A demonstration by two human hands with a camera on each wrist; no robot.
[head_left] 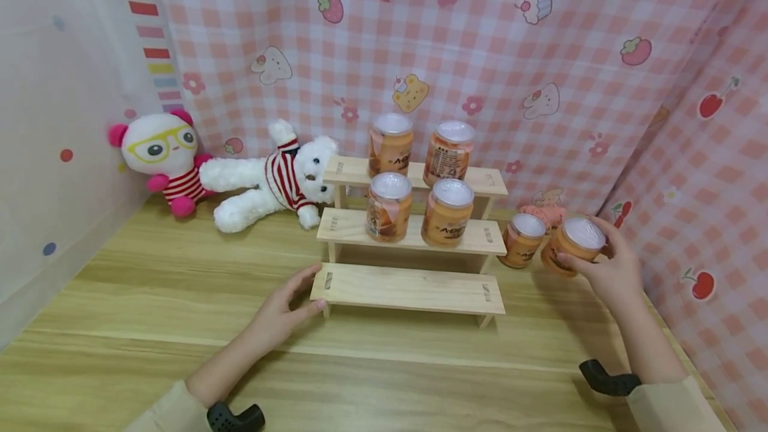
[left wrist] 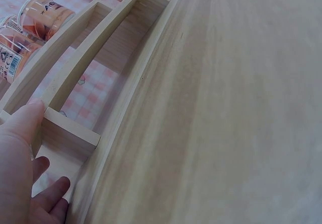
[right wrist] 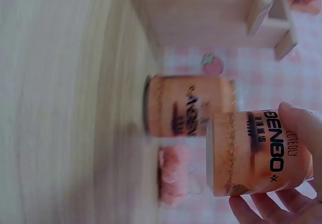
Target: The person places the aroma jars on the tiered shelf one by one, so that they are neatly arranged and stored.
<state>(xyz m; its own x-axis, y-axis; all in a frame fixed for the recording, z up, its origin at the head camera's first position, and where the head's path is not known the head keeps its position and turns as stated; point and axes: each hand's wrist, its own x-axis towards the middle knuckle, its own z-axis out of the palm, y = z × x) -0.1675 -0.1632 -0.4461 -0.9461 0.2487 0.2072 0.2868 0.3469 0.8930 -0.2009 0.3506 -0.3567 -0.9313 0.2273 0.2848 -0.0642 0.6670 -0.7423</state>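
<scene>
My right hand [head_left: 618, 271] grips an orange-labelled can [head_left: 564, 255] with a clear lid, thumb on one side and fingers around the other. In the right wrist view this can [right wrist: 256, 153] is held off the table. Just left of it stands a second matching can [head_left: 522, 242]. My left hand [head_left: 279, 319] holds the left end of a three-step wooden display shelf [head_left: 408, 287], thumb at the front corner of the lowest step. Two cans [head_left: 449, 215] sit on the middle step and two more [head_left: 450, 152] on the top step. The lowest step bears nothing.
Left of the shelf, a white plush dog [head_left: 282, 175] in a striped shirt lies beside a panda plush [head_left: 162, 152] with yellow glasses. A pink fluffy item [head_left: 546, 215] lies behind the right-hand cans. Checked pink curtains [head_left: 480, 52] hang behind and at right.
</scene>
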